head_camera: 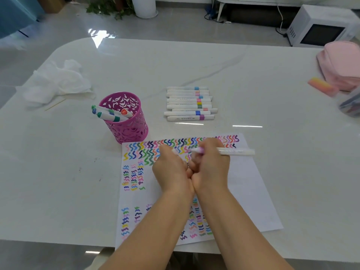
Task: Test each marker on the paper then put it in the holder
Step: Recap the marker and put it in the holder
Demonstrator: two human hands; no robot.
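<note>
The right hand [211, 168] has its fingers curled round the marker [236, 152], held low over the top of the paper [251, 193] with its white barrel sticking out to the right. The left hand [171, 169] presses against it, fingers curled and apparently pinching a small white cap [174, 151], though blur makes that uncertain. With the hands jammed this close, a sharp tug on the cap could jerk the tip across the squiggles already drawn or ink the fingers. A dropped cap could roll off the tabletop [253, 75]. The holder [126, 129] stands just beyond the paper's top left corner, and its contents lean left, so a careless drop-in might tip it. By my count: one marker in hand, four in the holder, about nine in the row of markers [189, 103] beyond the paper, one sheet, one holder.
</note>
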